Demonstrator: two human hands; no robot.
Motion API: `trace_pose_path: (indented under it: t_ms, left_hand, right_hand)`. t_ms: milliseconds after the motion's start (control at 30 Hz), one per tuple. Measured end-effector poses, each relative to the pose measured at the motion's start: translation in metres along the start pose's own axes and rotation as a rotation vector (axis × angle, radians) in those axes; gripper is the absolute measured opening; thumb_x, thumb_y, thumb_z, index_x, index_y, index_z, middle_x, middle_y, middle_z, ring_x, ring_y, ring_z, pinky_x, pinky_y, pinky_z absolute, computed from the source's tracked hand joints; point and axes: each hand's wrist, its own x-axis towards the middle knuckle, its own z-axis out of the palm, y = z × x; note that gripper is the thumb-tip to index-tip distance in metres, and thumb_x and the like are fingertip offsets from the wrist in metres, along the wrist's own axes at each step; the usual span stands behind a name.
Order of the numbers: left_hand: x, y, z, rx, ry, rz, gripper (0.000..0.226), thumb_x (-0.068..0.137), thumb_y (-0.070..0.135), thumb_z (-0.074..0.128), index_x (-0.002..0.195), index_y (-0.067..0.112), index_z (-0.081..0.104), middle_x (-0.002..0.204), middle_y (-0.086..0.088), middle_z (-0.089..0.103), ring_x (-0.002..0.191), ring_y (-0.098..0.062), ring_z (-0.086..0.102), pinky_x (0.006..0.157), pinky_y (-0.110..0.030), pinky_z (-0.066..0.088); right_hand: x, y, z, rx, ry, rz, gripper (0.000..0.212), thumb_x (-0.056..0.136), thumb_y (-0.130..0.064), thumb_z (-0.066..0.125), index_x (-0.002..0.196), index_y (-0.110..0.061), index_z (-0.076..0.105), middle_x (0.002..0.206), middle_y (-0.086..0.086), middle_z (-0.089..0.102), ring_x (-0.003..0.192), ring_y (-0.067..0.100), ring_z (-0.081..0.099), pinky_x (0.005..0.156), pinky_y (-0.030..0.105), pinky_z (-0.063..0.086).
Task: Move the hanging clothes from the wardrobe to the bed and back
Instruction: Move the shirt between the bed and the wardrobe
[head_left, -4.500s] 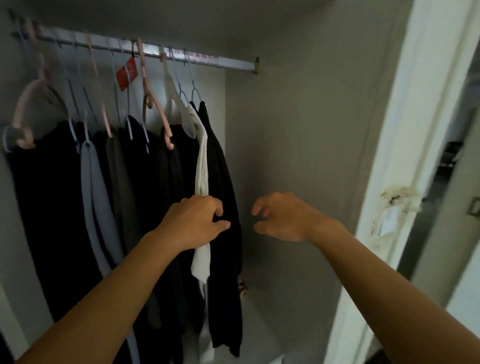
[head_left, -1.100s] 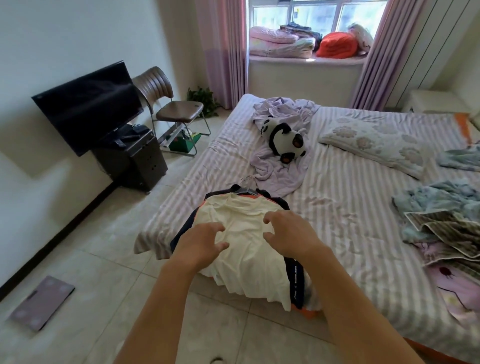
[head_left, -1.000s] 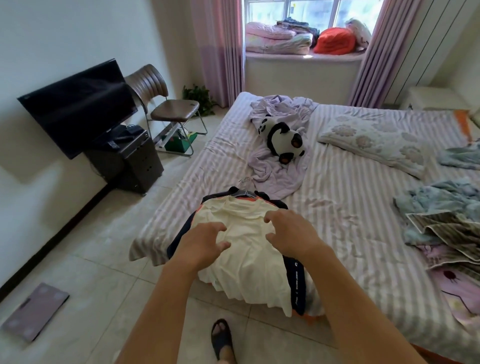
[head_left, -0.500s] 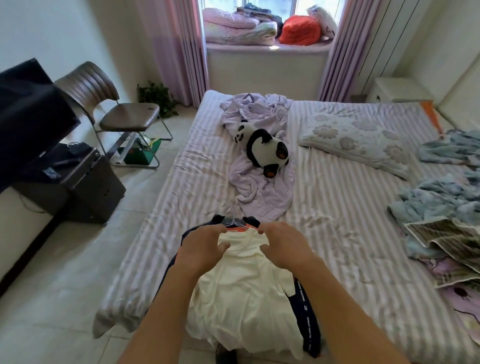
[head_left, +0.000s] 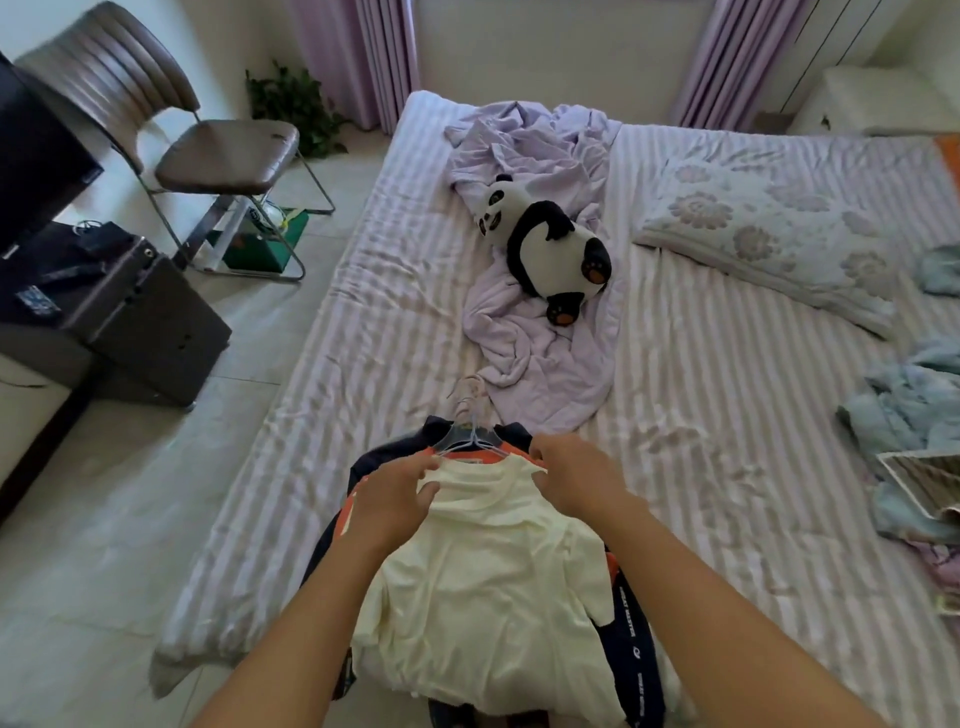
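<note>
A pile of clothes on hangers lies at the near edge of the striped bed (head_left: 363, 322). On top is a cream shirt (head_left: 493, 587); under it show a navy and orange garment (head_left: 631, 654) and pale hanger hooks (head_left: 470, 415). My left hand (head_left: 392, 501) grips the cream shirt at its left shoulder. At the right shoulder my right hand (head_left: 576, 478) grips the same shirt. Both hands sit just below the hangers. The wardrobe is out of view.
A panda plush (head_left: 548, 249) lies on a lilac sheet (head_left: 540, 353) mid-bed. A flowered pillow (head_left: 769, 234) and blue clothes (head_left: 904, 410) are on the right. A brown chair (head_left: 208, 150) and a dark cabinet (head_left: 140, 322) stand left of the bed on the tiled floor.
I have gone from the wardrobe to the bed. Over the last second my hands slid up the cream shirt from its middle to its shoulders, and my view came closer.
</note>
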Motion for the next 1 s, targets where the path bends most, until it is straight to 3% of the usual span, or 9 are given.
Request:
trace_pose_path:
  t_ms: [167, 333, 433, 533, 633, 800, 900, 1000]
  left_hand:
    - [0.051, -0.049, 0.042, 0.069, -0.040, -0.098, 0.034, 0.093, 0.033, 0.060, 0.127, 0.028, 0.062, 0.121, 0.006, 0.068, 0.111, -0.015, 0.062, 0.087, -0.033, 0.049]
    - [0.105, -0.095, 0.078, 0.115, -0.035, -0.113, 0.024, 0.095, 0.029, 0.056, 0.116, 0.023, 0.065, 0.111, 0.005, 0.069, 0.104, -0.021, 0.063, 0.068, -0.029, 0.039]
    - [0.130, -0.112, 0.097, 0.142, -0.062, -0.148, 0.027, 0.096, 0.030, 0.056, 0.119, 0.016, 0.062, 0.113, -0.001, 0.067, 0.106, -0.026, 0.061, 0.076, -0.034, 0.045]
    - [0.146, -0.123, 0.118, 0.149, -0.129, -0.171, 0.023, 0.097, 0.035, 0.051, 0.112, 0.022, 0.062, 0.107, 0.003, 0.067, 0.099, -0.025, 0.062, 0.083, -0.042, 0.051]
    - [0.154, -0.130, 0.135, 0.225, -0.116, -0.178, 0.028, 0.096, 0.033, 0.053, 0.121, 0.023, 0.059, 0.113, -0.002, 0.065, 0.107, -0.027, 0.058, 0.081, -0.039, 0.048]
    - [0.159, -0.130, 0.148, 0.331, -0.053, -0.163, 0.023, 0.092, 0.027, 0.059, 0.113, 0.020, 0.058, 0.107, -0.004, 0.062, 0.100, -0.027, 0.054, 0.081, -0.037, 0.039]
    - [0.160, -0.130, 0.144, 0.375, -0.071, -0.191, 0.020, 0.094, 0.029, 0.057, 0.112, 0.021, 0.055, 0.109, -0.003, 0.061, 0.102, -0.026, 0.054, 0.087, -0.037, 0.038]
    - [0.157, -0.126, 0.140, 0.337, -0.037, -0.199, 0.022, 0.098, 0.025, 0.049, 0.116, 0.022, 0.062, 0.107, -0.004, 0.061, 0.099, -0.026, 0.056, 0.081, -0.035, 0.043]
  right_hand:
    - [0.067, 0.029, 0.054, 0.041, -0.044, 0.051, 0.016, 0.093, -0.025, 0.059, 0.107, -0.019, 0.060, 0.109, 0.002, 0.063, 0.095, 0.021, 0.058, 0.078, 0.031, 0.048]
    - [0.125, 0.050, 0.114, 0.034, -0.060, 0.071, 0.016, 0.094, -0.024, 0.059, 0.108, -0.017, 0.058, 0.105, 0.003, 0.063, 0.095, 0.025, 0.060, 0.077, 0.033, 0.048]
    - [0.149, 0.058, 0.145, 0.008, -0.030, 0.076, 0.014, 0.094, -0.025, 0.059, 0.102, -0.015, 0.055, 0.101, 0.003, 0.063, 0.094, 0.026, 0.059, 0.073, 0.034, 0.045]
    - [0.165, 0.065, 0.169, -0.007, -0.024, 0.084, 0.017, 0.094, -0.027, 0.060, 0.102, -0.014, 0.053, 0.104, 0.004, 0.062, 0.098, 0.026, 0.058, 0.076, 0.035, 0.045]
    - [0.174, 0.069, 0.185, 0.008, -0.037, 0.097, 0.018, 0.094, -0.025, 0.060, 0.106, -0.013, 0.054, 0.108, 0.004, 0.059, 0.102, 0.027, 0.058, 0.082, 0.038, 0.048]
    - [0.181, 0.073, 0.197, 0.055, 0.003, 0.120, 0.002, 0.095, -0.011, 0.049, 0.094, -0.013, 0.050, 0.098, 0.003, 0.058, 0.091, 0.025, 0.056, 0.067, 0.032, 0.037]
    - [0.180, 0.072, 0.199, 0.019, -0.007, 0.075, 0.004, 0.096, -0.011, 0.048, 0.098, -0.013, 0.049, 0.105, 0.003, 0.054, 0.097, 0.024, 0.055, 0.069, 0.029, 0.036]
    - [0.180, 0.068, 0.198, 0.024, 0.002, 0.092, 0.007, 0.096, -0.012, 0.050, 0.103, -0.014, 0.050, 0.109, 0.002, 0.053, 0.099, 0.023, 0.054, 0.069, 0.028, 0.035]
